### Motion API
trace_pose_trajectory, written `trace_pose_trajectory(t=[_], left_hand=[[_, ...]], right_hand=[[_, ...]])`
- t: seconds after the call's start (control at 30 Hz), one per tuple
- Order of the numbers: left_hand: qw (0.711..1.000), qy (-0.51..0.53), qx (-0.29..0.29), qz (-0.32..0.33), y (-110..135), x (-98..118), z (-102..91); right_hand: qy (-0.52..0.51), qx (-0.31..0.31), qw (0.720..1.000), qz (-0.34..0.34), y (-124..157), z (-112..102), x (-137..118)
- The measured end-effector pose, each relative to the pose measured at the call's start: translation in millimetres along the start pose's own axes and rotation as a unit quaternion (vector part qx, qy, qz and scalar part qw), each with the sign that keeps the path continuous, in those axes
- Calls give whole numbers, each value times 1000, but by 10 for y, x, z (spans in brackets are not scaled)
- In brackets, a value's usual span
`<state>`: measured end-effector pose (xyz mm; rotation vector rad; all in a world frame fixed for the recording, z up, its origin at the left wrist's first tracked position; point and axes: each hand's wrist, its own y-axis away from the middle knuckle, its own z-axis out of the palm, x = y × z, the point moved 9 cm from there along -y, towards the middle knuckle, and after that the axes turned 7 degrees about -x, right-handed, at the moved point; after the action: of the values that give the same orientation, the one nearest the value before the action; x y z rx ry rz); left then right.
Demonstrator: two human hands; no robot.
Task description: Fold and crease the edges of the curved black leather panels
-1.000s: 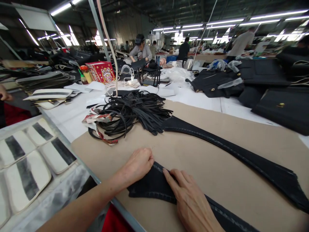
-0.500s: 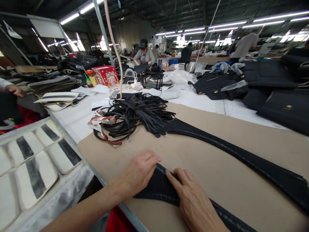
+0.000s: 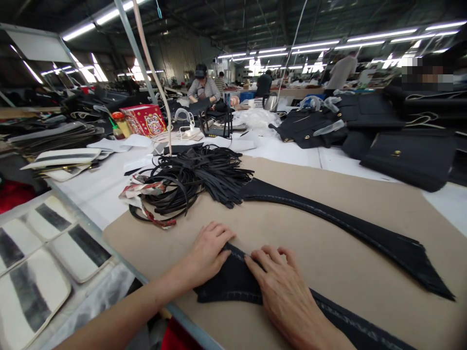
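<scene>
A curved black panel lies on the brown sheet in front of me, with whitish marks along its long edges. At its wide near-left end, my left hand is closed on the upper edge, thumb on top and fingers on the far side. My right hand presses a short way to the right, its fingers bent and closed over the same upper edge and its palm covering the middle of the panel. Beyond my hands rests a stack of similar black panels, flaring toward the right.
Behind my hands sits a heap of thin black strips with a patterned cloth. Cream pieces with dark bands lie on a lower surface at left. A red box, a black router and black bags stand farther back. Several people work beyond.
My left hand, blurred above the panel's edge before, now settles on it with the thumb on top. My right hand's fingers have bent more over the edge. The view has swung to the right.
</scene>
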<state>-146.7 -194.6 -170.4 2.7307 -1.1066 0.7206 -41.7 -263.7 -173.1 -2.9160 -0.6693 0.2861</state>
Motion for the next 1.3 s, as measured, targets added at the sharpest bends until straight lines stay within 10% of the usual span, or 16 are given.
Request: trace_pose_trajectory(t=[0.93,1.3], left_hand=[[968,107,-226,-35,-318,-95,180],[974,79,-207,-41,-290,-77,125]], right_hand=[[51,34,998,-31,211,30,-76],[-33,77,994,69,201,-103,216]])
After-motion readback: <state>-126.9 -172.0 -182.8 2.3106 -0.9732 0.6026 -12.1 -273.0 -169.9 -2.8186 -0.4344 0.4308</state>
